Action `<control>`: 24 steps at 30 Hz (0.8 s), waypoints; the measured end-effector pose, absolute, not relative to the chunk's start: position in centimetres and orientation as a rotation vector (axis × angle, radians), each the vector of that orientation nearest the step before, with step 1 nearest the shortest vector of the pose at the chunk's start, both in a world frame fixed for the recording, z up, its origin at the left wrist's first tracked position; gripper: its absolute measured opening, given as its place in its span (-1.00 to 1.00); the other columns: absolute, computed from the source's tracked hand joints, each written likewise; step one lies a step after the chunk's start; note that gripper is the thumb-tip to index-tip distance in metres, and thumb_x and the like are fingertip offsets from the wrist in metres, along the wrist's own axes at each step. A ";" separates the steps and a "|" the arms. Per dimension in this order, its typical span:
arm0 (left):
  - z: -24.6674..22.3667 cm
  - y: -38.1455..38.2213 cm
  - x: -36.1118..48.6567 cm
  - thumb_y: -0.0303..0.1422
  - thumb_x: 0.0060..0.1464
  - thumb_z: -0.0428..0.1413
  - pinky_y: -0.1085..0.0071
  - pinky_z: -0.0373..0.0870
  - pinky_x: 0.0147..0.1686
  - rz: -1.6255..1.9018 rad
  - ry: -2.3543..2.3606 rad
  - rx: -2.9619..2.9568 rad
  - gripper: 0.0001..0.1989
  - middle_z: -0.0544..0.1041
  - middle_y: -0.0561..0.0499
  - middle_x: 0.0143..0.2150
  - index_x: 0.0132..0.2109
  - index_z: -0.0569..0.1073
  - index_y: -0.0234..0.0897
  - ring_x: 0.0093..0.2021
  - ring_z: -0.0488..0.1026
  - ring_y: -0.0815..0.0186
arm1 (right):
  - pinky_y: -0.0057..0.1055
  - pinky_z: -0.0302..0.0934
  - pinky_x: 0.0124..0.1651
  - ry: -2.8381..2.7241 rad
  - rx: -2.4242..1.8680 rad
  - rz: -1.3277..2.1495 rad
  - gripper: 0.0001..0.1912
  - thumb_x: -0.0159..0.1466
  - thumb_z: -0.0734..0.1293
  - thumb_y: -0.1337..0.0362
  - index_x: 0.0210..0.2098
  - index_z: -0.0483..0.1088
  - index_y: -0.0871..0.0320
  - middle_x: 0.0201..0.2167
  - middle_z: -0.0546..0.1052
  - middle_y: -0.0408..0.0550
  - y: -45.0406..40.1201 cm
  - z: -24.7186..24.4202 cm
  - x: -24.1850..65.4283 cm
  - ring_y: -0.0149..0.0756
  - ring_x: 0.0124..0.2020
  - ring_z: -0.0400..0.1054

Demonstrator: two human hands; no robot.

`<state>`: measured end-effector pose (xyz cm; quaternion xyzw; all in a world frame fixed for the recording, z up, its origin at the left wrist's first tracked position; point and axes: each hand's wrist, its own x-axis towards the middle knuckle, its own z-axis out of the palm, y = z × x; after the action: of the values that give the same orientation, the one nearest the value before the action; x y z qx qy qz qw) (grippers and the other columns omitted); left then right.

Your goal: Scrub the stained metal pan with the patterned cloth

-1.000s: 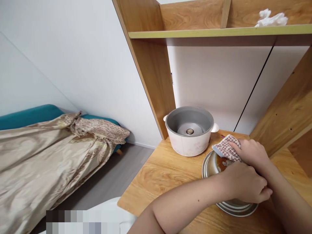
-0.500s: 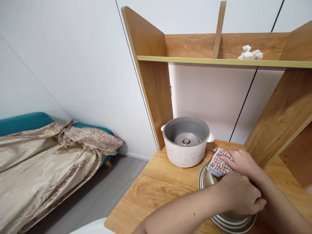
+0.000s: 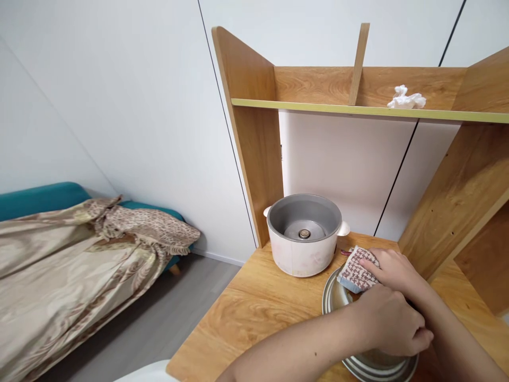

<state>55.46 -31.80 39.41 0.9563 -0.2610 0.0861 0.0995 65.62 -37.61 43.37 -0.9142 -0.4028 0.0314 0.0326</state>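
A round metal lid or dish [image 3: 332, 297] with ridged rings at its edge lies at the front right of the desk. My right hand [image 3: 392, 268] is closed on a pot-holder-like cloth [image 3: 358, 269] with a brown and white check and a blue edge, pressed on the far side of the round piece. My left hand [image 3: 393, 321] reaches across in front, curled into a fist over its middle. Whatever sits inside the left fingers is hidden. Just behind stands a white rice-cooker body [image 3: 303, 257] with a grey inside, lid off.
The wooden desk [image 3: 238, 313] carries an upright shelf unit [image 3: 254, 154] with crumpled white tissue [image 3: 406, 100] on its shelf. At left, a teal sofa [image 3: 43, 197] is draped with a beige patterned cover [image 3: 59, 281]. A white rounded edge [image 3: 147, 371] shows at the bottom.
The view has tilted up slightly, so the shelf appears lower. Both hands stay at the round metal piece, the cloth still under the right one; only slight shifts show.
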 end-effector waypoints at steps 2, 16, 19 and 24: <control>39.4 -31.8 55.5 -0.05 0.40 -0.02 0.18 0.44 -0.29 0.254 -0.776 2.823 -0.52 0.62 -0.05 -0.39 -0.19 0.68 -0.23 -0.36 0.59 0.12 | -0.14 0.27 -0.08 -1.190 -2.837 0.091 -0.35 0.48 0.04 -0.18 -0.09 0.57 0.14 -0.09 0.67 0.26 -37.6 43.4 65.6 0.15 -0.02 0.55; 39.6 -31.9 55.4 -0.06 0.38 0.00 0.22 0.43 -0.29 0.237 -0.751 2.819 -0.55 0.60 -0.06 -0.41 -0.20 0.68 -0.23 -0.37 0.58 0.14 | -0.16 0.25 -0.10 -1.118 -2.888 0.108 -0.31 0.50 -0.01 -0.16 -0.14 0.57 0.17 -0.13 0.67 0.29 -37.7 43.2 65.8 0.14 -0.04 0.55; 39.9 -31.9 55.4 -0.06 0.39 0.00 0.21 0.43 -0.27 0.205 -0.740 2.820 -0.55 0.61 -0.09 -0.39 -0.17 0.66 -0.27 -0.34 0.58 0.12 | -0.16 0.25 -0.11 -1.049 -2.912 0.100 -0.29 0.49 -0.01 -0.19 -0.17 0.58 0.16 -0.14 0.67 0.29 -37.7 43.2 65.7 0.15 -0.05 0.55; 42.4 -29.4 54.4 0.06 0.14 0.25 0.25 0.47 -0.18 -0.040 -0.931 2.716 -0.56 0.60 -0.01 -0.24 -0.12 0.56 -0.23 -0.22 0.57 0.15 | -0.17 0.25 -0.10 -1.077 -2.882 0.085 -0.29 0.49 0.00 -0.16 -0.17 0.60 0.19 -0.15 0.67 0.31 -37.9 42.9 66.1 0.13 -0.06 0.56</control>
<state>54.40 -29.45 42.39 0.9373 -0.3213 -0.0139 0.1346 66.06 -37.85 42.87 -0.9359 -0.3497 0.0274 0.0320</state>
